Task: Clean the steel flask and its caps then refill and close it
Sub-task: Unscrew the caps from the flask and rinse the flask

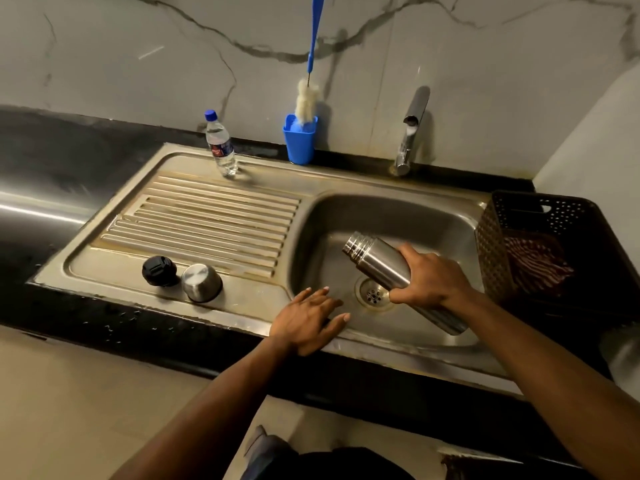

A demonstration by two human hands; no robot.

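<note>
A dark perforated basket (491, 251) holding a striped cloth (535, 263) stands beside the sink.

Sink unit: drainboard (207, 216) on the left, basin (391, 216) on the right, tap (410, 133) behind the basin's back edge, basket (540, 237) just off the unit's right edge with a cloth (533, 261) in it. At the drainboard's front edge the inner cap (159, 270) sits just left of the steel cup cap (202, 283); a water bottle (221, 147) stands at its back edge, and a holder (300, 138) with a bottle brush (306, 100) in it stands behind the unit's back rim, right of the bottle. The flask (381, 265) is tilted over the basin drain (372, 294), mouth toward the back left, gripped by the right hand (429, 278); the left hand (308, 320) hovers flat over the basin's front left corner.
</note>
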